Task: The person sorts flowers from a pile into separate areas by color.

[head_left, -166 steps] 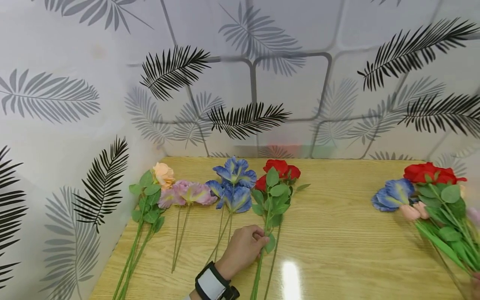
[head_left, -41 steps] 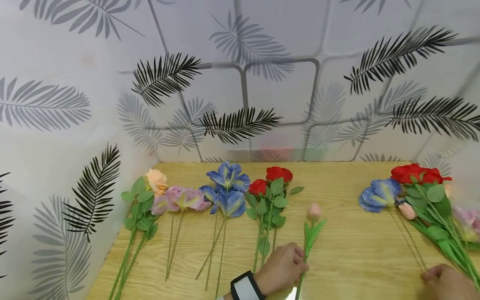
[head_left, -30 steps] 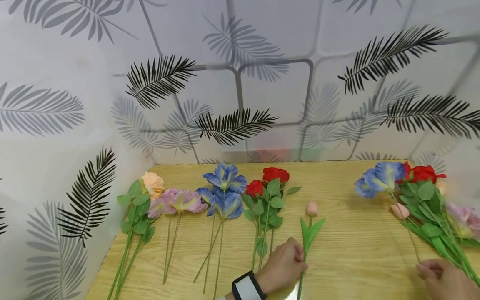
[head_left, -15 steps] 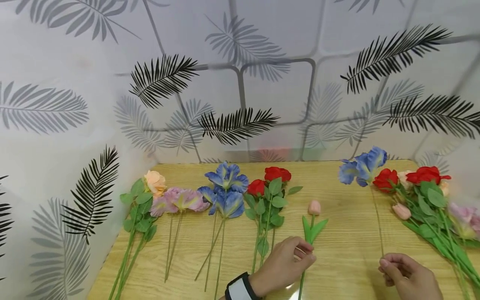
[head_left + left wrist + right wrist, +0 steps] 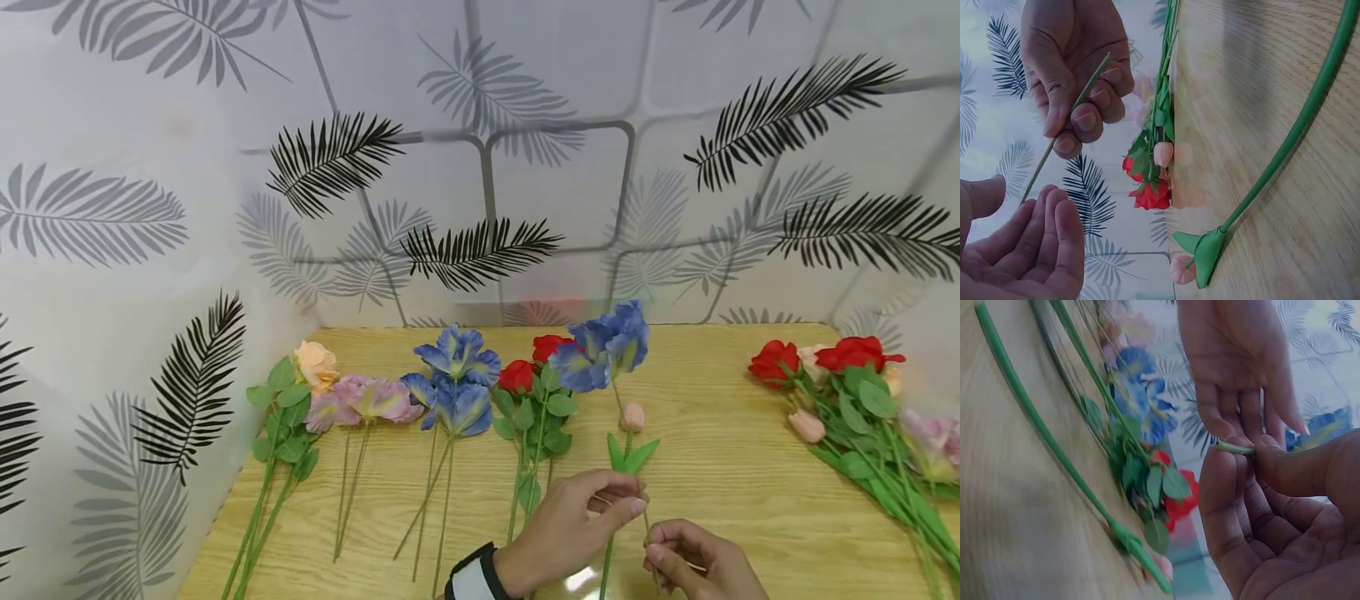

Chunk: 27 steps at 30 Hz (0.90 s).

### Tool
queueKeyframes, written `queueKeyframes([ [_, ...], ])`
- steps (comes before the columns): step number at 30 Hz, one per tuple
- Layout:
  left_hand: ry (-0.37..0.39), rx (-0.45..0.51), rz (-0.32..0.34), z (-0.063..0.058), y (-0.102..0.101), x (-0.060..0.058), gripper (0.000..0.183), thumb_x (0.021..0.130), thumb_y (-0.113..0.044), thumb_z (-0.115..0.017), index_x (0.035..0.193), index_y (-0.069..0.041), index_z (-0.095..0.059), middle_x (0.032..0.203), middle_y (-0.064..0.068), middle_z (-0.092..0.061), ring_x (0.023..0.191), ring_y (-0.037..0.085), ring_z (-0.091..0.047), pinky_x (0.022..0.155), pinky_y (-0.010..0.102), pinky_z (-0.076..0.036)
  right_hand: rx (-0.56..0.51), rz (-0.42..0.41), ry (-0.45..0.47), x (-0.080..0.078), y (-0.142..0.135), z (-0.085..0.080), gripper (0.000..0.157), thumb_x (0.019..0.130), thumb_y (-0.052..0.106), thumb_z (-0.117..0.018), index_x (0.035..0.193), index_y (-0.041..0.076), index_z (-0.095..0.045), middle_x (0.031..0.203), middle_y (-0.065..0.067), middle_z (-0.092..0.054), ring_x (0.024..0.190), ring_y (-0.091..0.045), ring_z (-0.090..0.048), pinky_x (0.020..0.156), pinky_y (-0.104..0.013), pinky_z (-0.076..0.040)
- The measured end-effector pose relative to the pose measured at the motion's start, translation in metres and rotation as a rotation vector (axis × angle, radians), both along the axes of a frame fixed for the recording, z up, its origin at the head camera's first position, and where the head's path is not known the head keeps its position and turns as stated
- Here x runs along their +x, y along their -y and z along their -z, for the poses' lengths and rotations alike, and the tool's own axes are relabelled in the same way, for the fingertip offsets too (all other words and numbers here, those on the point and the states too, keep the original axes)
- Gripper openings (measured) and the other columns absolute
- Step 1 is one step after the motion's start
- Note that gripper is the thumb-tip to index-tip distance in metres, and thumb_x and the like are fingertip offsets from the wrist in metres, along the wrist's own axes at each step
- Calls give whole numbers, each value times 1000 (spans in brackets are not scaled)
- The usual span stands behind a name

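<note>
My right hand (image 5: 697, 558) pinches the lower stem of a blue iris (image 5: 603, 346) between thumb and fingers. The iris is raised over the table, its bloom overlapping the red roses (image 5: 516, 377) in the head view. My left hand (image 5: 566, 521), wearing a wrist strap, is right beside that stem. In the left wrist view, the left fingers (image 5: 1054, 240) are relaxed with the thumb apart, the stem passing behind them. A pink tulip (image 5: 632, 417) with green leaves lies on the table under the hands. The right wrist view shows the cut stem end (image 5: 1235, 448) at the right fingertips.
On the wooden table (image 5: 705, 433), peach roses (image 5: 315, 365), pink-purple flowers (image 5: 367, 398), two blue irises (image 5: 453, 387) and the red roses lie in separate groups from left to right. A mixed flower pile (image 5: 862, 400) lies at the right edge. A leaf-patterned curtain (image 5: 525, 183) stands behind.
The left hand went from the rose stems to the tulip, now lying right of the roses, and has loosened from it. The right hand took a blue iris from the right pile and carried it left.
</note>
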State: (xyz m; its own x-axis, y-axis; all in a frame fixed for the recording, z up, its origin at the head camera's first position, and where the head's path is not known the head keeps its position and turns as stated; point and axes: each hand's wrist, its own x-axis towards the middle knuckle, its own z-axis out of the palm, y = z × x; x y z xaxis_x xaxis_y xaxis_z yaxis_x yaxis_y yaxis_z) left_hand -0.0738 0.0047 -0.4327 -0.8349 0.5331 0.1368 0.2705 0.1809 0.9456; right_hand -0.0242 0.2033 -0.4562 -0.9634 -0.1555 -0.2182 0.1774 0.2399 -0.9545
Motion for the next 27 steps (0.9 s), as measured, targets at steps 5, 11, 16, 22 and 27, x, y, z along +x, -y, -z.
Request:
queueKeyframes([
  [5,57,65,-35,-1,2,3,28,98,-35,-58,116,-16,-67,103,-8,-70,86,1,-65,76,20,-53,-72,-43,32,2,9,6,32,94,18,-64,107,-11,-58,90,-20,-66,71,-17,-64,66,-34,-57],
  [11,67,106,-41,-1,4,5,23,97,-29,-61,112,-13,-67,94,-5,-69,81,7,-68,72,22,-55,-74,-38,57,1,10,9,35,93,20,-66,107,-11,-59,90,-19,-67,72,-18,-65,66,-33,-57],
  [16,69,119,-28,-2,5,4,20,98,-26,-61,110,-11,-66,93,-3,-68,80,9,-69,72,24,-56,-78,-30,84,0,12,9,39,92,22,-67,109,-12,-60,90,-16,-68,75,-20,-66,67,-34,-57],
  [22,80,167,-35,-3,8,4,20,98,-21,-61,109,-5,-64,92,-1,-66,78,7,-68,70,25,-57,-55,-16,98,-1,12,7,38,92,26,-67,107,-9,-62,91,-16,-68,77,-20,-66,68,-32,-57],
  [27,79,189,-73,-6,15,1,19,97,-21,-62,109,-6,-63,92,0,-64,77,4,-65,68,26,-57,89,85,127,-5,-2,5,35,93,29,-67,106,-4,-66,88,-12,-68,78,-21,-66,69,-30,-57],
])
